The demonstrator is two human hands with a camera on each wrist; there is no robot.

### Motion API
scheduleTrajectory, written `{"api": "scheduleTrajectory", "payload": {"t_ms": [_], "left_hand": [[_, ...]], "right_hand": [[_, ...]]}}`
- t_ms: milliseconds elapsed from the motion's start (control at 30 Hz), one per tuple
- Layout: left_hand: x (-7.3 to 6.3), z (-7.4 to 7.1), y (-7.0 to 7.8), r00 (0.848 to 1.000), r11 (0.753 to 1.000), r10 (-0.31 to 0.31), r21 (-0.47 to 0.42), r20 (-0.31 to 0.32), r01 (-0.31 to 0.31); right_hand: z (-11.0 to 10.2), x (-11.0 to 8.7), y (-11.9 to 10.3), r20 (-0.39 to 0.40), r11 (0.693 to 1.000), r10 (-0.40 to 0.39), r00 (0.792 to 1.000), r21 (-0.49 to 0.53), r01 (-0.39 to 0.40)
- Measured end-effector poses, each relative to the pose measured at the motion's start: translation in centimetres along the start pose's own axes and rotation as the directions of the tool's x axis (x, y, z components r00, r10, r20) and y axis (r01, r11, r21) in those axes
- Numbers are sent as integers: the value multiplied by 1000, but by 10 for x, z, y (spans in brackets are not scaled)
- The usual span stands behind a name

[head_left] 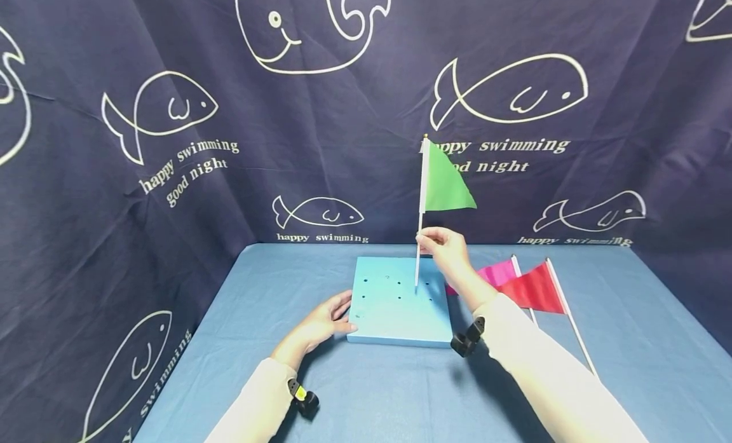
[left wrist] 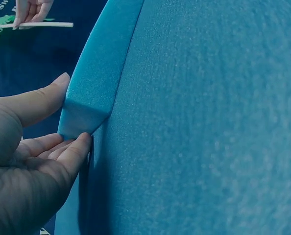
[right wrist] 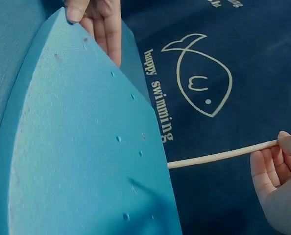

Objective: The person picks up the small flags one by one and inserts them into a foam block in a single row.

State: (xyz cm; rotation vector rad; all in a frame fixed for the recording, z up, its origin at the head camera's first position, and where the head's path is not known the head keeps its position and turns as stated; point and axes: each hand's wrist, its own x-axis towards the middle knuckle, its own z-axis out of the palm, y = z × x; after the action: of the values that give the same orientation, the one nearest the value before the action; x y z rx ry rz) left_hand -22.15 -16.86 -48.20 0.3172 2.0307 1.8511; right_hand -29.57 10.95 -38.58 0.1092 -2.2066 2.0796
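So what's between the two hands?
The blue foam block lies between them in the head view: the left hand touches its near-left corner, while the right hand pinches the green flag pole above it.

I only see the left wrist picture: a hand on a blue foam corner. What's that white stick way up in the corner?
Observer: It's the pole of a green flag. The right hand pinches it upright over the block.
Operator: Is it stuck in the foam?
Observer: Its lower end meets the block's top, near some small holes. I can't tell whether it sits in one.
Operator: Are there more flags?
Observer: Yes, a red flag and a pink flag lie on the table, right of the block.
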Motion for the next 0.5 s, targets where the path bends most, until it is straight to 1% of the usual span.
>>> {"api": "scheduleTrajectory", "payload": {"t_ms": [133, 267, 500], "left_hand": [[2, 1, 1, 1000, 1000, 2, -5, 3, -2], [2, 1, 3, 1000, 1000, -5, -3, -2, 5], [1, 0, -3, 1000, 1000, -9, -13, 3, 9]], "right_hand": [[7, 1, -1, -3, 1000, -11, 1000, -27, 11], [12, 3, -1, -10, 1000, -4, 1000, -28, 4], [22, 5, 1, -15, 1000, -10, 1000, -18, 9]]}}
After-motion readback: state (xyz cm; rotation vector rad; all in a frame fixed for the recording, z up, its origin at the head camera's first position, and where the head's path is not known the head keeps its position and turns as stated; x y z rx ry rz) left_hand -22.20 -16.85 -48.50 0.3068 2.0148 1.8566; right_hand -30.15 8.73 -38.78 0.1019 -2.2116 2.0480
